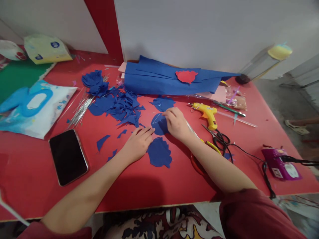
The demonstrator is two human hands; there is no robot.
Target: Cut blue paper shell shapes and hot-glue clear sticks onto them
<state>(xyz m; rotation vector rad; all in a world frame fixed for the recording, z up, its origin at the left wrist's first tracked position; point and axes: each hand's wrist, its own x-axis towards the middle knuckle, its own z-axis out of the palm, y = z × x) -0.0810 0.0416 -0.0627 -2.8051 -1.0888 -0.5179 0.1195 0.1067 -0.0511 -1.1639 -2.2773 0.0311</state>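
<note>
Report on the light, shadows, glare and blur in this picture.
All in the head view: soft light, a dim shadow on the table near its front edge; pale lines on the blue disc are readable; the phone shows dark, without strong glare; the floor at far right looks blurrier.

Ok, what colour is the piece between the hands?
The piece is dark blue, in the head view.

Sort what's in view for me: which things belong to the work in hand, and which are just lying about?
Seems part of the work:
blue piece at the left hand and right hand
lower blue cutout
blue scraps
black-handled scissors
yellow glue gun, perhaps

Seems just lying about:
phone
wipes pack
pale yellow packet
</note>
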